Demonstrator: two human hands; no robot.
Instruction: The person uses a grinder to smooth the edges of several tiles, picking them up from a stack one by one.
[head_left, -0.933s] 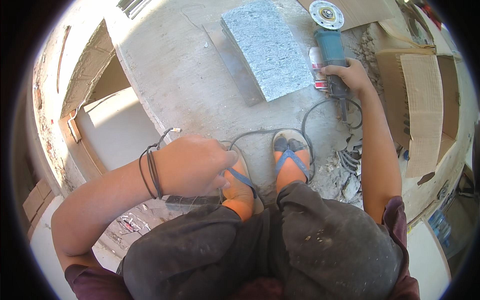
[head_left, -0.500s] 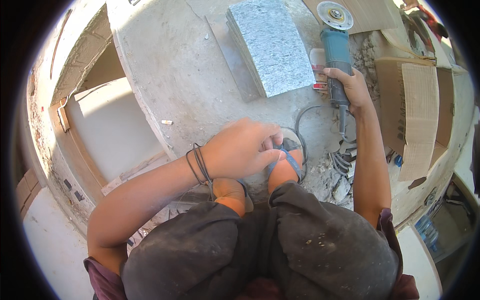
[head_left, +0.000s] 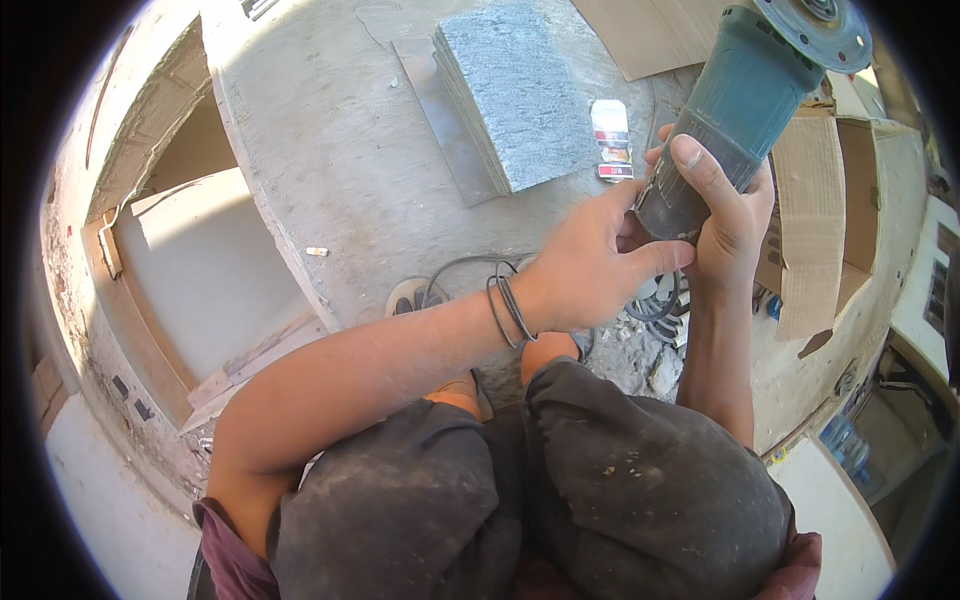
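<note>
Two hands meet at the grinder (head_left: 755, 85), which is held up toward the upper right of my head view, disc end away from the body. From my distant seat I see the right hand (head_left: 735, 215) wrapped around its dark handle (head_left: 672, 212), thumb laid over the top. The left hand (head_left: 600, 260) is at the handle's rear end, thumb spread from its fingers; those fingers are partly hidden, so I cannot tell whether they grip or only touch.

What worries me most is the metal disc (head_left: 815, 25). It looks motionless, its holes showing clearly, and I make out no guard over it. If a finger nudged the tool on while the cord (head_left: 470, 260) had power, the disc could spin up with only one sure hold, and the handle might twist loose. I cannot see where the cord ends. It runs across the floor (head_left: 330, 200) close to the feet (head_left: 548, 355), so a snag there could tug at the tool.

A slip could drop the grinder onto the stack of grey slabs (head_left: 515, 110), chipping an edge, or onto the small packet (head_left: 612, 140) beside it. A running disc swung low and right might catch the cardboard box (head_left: 858, 190).
</note>
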